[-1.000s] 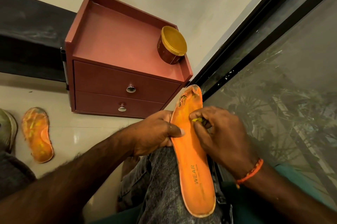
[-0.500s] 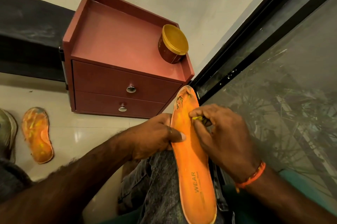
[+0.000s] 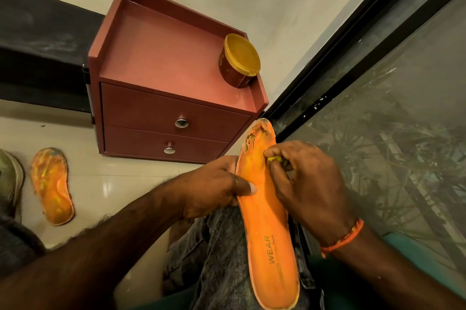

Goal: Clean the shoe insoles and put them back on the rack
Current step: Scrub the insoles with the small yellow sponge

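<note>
- Window (image 3: 393, 113) fills the right side, dark frame, grimy glass with plants showing dimly behind it.
- Cabinet (image 3: 161, 62) sits against the wall, reddish brown, two drawers, each with a round metal knob.
- Insole (image 3: 267, 224) is right in the middle, long and orange, lying along the person's jeans-clad leg with its toe end pointing up towards the cabinet's corner. The toe is worn through, torn and flaking with dark patches; yellowish smears run down the forefoot. The heel end reads "WEAR" in darker letters, with a line of smaller print beside it too small to read.
- Second insole (image 3: 51, 186) lies flat on the pale tiled floor at left, orange too, streaked with yellow and grey, well apart from the first one.
- Left hand (image 3: 214, 188) grips the insole's left edge, thumb pressed flat across its top face.
- Right hand (image 3: 302, 183) is curled over the right edge near the forefoot, fingertips pinching a small yellow scrap (image 3: 275, 159) against it.
- Tub (image 3: 239, 63) on the cabinet top, brown with a yellow lid, tipped on its side.
</note>
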